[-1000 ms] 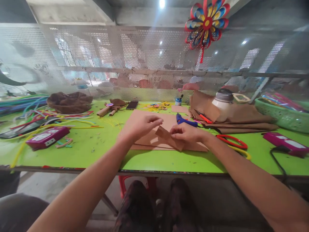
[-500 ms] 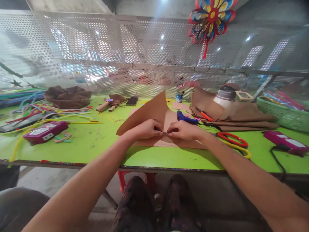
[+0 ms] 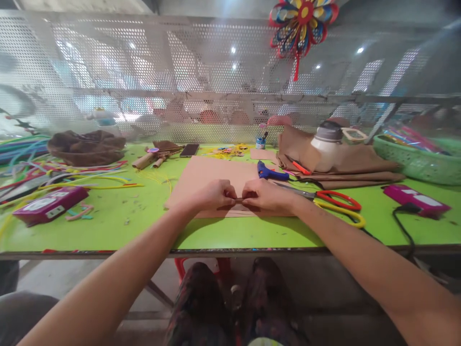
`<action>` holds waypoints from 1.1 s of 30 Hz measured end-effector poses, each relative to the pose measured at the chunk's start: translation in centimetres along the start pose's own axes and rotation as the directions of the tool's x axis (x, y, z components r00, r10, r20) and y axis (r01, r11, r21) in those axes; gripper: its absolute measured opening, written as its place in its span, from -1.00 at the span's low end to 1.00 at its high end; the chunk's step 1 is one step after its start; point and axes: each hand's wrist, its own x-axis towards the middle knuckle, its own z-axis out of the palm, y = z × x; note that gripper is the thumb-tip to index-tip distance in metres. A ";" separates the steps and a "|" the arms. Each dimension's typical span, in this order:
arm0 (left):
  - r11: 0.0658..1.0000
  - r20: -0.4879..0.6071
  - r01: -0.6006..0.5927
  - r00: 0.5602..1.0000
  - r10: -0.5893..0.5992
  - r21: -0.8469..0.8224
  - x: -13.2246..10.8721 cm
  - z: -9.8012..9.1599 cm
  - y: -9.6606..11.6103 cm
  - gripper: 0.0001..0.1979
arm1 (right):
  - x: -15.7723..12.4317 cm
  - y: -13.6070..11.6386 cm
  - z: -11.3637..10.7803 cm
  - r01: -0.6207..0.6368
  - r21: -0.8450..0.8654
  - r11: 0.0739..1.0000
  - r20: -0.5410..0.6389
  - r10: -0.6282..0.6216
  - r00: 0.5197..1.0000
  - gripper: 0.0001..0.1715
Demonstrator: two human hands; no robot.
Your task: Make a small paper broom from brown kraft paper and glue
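Note:
A brown paper sheet (image 3: 212, 175) lies flat on the green table (image 3: 137, 221), on top of other brown sheets. My left hand (image 3: 213, 195) and my right hand (image 3: 264, 196) meet at its near edge. Both are closed in a pinch on that edge, fingertips almost touching each other. A blue glue gun (image 3: 270, 173) lies just beyond my right hand. Red and yellow scissors (image 3: 336, 204) lie to the right of it.
Coloured strips (image 3: 72, 173) and a pink box (image 3: 50, 204) lie at the left, a brown bundle (image 3: 86, 146) behind them. At the right are folded brown paper (image 3: 360, 166), a white bottle (image 3: 326, 144), a green basket (image 3: 418, 161) and another pink box (image 3: 416, 199). A perforated screen (image 3: 201, 77) backs the table.
The brown sheet, raised and tilted half a second ago, now lies flat on the table. Both hands have stayed pinched together on its near edge.

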 end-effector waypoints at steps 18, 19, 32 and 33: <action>0.979 -0.079 -0.201 0.977 0.199 -0.019 -1.1 0.6 0.2 -0.81 | 0.2 -0.8 0.5 0.162 -0.165 0.973 -0.009 -0.166 0.986 -0.88; 0.980 -0.077 -0.195 0.978 0.192 -0.030 -1.1 0.6 0.2 -0.80 | 0.2 -0.9 0.5 0.164 -0.182 0.969 -0.003 -0.168 0.986 -0.88; 0.940 -0.095 -0.273 0.950 0.296 0.204 -1.2 0.4 1.0 -0.75 | 0.1 -1.4 0.6 0.178 -0.291 0.940 0.008 -0.184 0.983 -0.83; 0.936 -0.095 -0.276 0.949 0.302 0.219 -1.2 0.4 1.1 -0.75 | 0.1 -1.5 0.6 0.174 -0.299 0.938 0.008 -0.180 0.984 -0.81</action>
